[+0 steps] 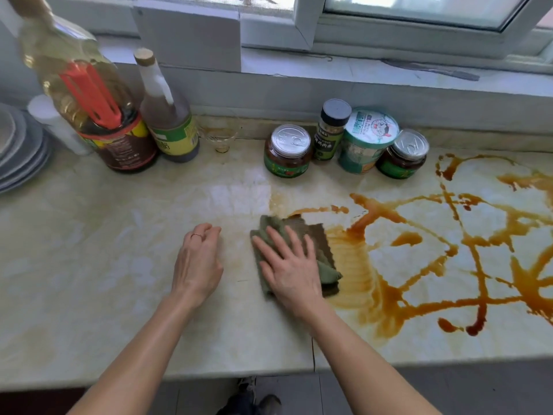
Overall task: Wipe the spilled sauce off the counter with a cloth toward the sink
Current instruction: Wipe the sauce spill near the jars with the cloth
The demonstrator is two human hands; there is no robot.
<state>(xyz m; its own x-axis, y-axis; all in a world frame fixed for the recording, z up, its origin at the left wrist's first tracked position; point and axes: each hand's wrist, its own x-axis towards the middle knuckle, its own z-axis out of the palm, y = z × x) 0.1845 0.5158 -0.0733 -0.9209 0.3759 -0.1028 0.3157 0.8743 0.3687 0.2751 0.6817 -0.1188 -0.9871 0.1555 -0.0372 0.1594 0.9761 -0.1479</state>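
A folded green cloth [314,238] lies on the pale marble counter [89,265] at the left edge of the spill. My right hand [288,265] presses flat on the cloth, fingers spread. Brown sauce [466,241] runs in thick streaks over the right half of the counter, with a thinner smeared patch [350,265] just right of the cloth. My left hand [199,259] rests on the counter left of the cloth, fingers loosely curled, holding nothing. No sink is in view.
Along the back wall stand a large oil bottle [89,109], a dark sauce bottle [167,115], a small glass [221,139], two jars [287,151] [402,154], a spice shaker [330,130] and a paper tub [368,139]. Stacked plates [21,145] sit far left. The counter's front edge [239,375] runs below my arms.
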